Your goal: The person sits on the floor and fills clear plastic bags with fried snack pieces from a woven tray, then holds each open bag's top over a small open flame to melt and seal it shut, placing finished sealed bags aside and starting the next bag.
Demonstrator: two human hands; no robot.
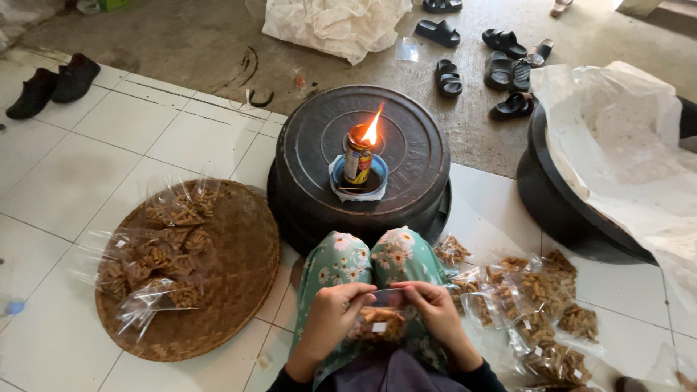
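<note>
Both my hands hold one small clear plastic bag of brown snack sticks (380, 320) over my lap. My left hand (330, 319) pinches its top left edge, and my right hand (438, 313) pinches the top right edge. My knees in floral green trousers (370, 261) point toward an upturned black tub (319, 138). On the tub stands a small can lamp (359, 156) with a burning flame, set in a blue dish (380, 180).
A round woven tray (239, 276) at my left carries several filled snack bags (156, 258). More filled bags (534, 308) lie on the tiles at my right. A black basin lined with white plastic sheet (617, 152) stands at the right. Sandals (501, 69) and shoes (54, 83) lie beyond.
</note>
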